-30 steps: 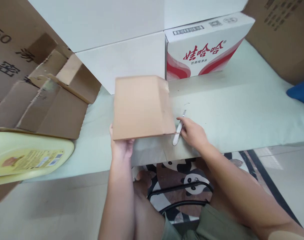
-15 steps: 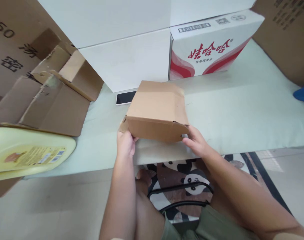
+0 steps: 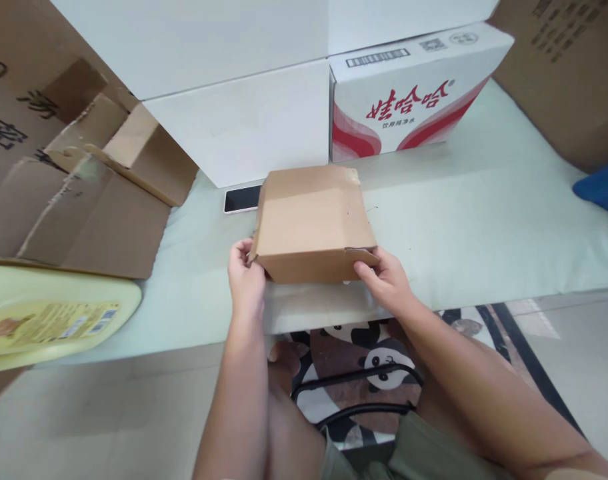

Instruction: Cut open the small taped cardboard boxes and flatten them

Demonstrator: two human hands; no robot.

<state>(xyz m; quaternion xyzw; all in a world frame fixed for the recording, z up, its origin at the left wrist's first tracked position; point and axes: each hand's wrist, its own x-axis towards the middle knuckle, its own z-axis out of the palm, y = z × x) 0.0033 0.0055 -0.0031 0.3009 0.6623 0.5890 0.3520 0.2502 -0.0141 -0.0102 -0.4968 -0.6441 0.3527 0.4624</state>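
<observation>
A brown cardboard box (image 3: 309, 213) is between my hands near the front of the pale green tabletop (image 3: 449, 233). My left hand (image 3: 247, 277) is closed on its near left corner, the fingers partly hidden by the cardboard. At the near right corner, my right hand (image 3: 384, 277) pinches a flap, thumb in front and fingers behind. The box's broad face is turned up, and a narrow side faces me. Just behind its left edge lies a phone (image 3: 241, 199) with a dark screen, partly covered by the box.
White cartons (image 3: 239, 127) and a red-and-white carton (image 3: 409, 107) stand along the back. Open cardboard boxes (image 3: 99, 220) and a yellow jug (image 3: 59, 317) are at the left. A blue object (image 3: 601, 188) sits at the right edge. Below are a panda-patterned mat (image 3: 344, 373) and a black metal frame (image 3: 359, 380).
The box has tipped so its top face lies flatter and its near side looks narrower. My left fingers have moved up around the left corner, and my right thumb now presses the flap.
</observation>
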